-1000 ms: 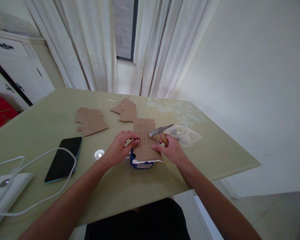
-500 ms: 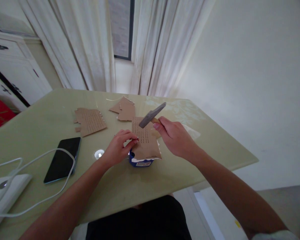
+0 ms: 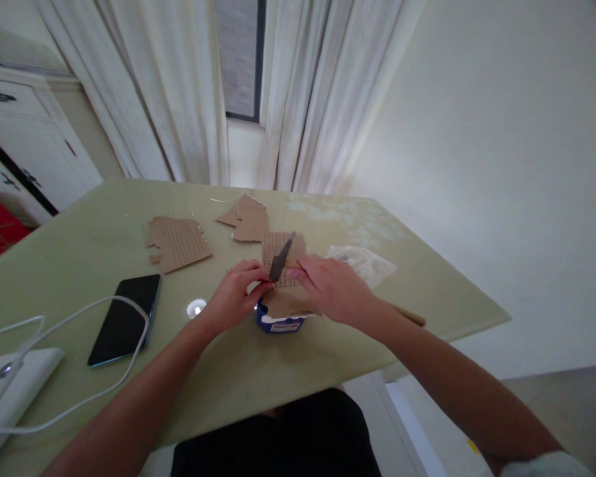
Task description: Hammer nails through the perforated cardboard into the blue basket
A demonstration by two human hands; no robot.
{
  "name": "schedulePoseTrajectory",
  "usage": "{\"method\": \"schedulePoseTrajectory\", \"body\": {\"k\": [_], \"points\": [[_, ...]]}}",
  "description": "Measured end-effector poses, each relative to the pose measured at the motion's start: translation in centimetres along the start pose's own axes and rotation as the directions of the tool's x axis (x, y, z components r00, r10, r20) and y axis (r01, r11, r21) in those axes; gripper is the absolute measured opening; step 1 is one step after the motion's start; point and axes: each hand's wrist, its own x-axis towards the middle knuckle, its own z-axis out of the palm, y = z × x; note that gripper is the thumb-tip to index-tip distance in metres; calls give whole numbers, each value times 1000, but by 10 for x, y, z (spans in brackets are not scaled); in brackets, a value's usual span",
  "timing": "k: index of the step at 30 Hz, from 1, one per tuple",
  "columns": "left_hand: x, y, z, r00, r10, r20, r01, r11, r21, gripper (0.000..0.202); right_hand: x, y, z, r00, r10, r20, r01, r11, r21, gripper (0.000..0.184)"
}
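My right hand [image 3: 332,286] is closed around the wooden handle of a hammer [image 3: 281,260]. The hammer's grey head is at my left fingertips, and its handle end [image 3: 411,315] pokes out behind my wrist. With thumb and fingers pinched, my left hand [image 3: 239,291] holds what looks like a small nail, mostly hidden by the hammer head. Beneath both hands, a piece of brown cardboard [image 3: 283,303] with rows of small dark dots rests over a blue container [image 3: 281,324] with a white label.
Another dotted cardboard piece [image 3: 183,244] and torn cardboard scraps [image 3: 251,224] lie farther back. A phone [image 3: 126,318], white cable [image 3: 79,401] and white power strip [image 3: 24,377] are at left. A clear plastic bag [image 3: 362,262] lies right, a small round shiny object [image 3: 196,308] left of centre.
The hammer has swung down and left, its head now at my left fingertips instead of raised above the cardboard. My left hand has stayed in place.
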Motion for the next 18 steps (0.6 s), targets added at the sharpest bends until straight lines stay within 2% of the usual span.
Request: {"method": "schedulePoseTrajectory", "body": {"k": [4, 8, 13, 18], "points": [[0, 3, 0, 1000, -8, -8, 8, 1000, -8, 19, -2, 5, 3, 999, 33, -34, -31, 998, 60, 34], [0, 5, 1, 996, -83, -20, 81, 995, -61, 19, -4, 23, 12, 990, 116, -78, -100, 977, 187, 31], [2, 2, 3, 988, -155, -9, 151, 974, -171, 22, -7, 51, 49, 964, 260, -53, -229, 914, 336, 39], [1, -3, 3, 974, -226, -2, 219, 945, -242, 25, -6, 63, 77, 941, 338, 12, -288, 782, 552, 40]]}}
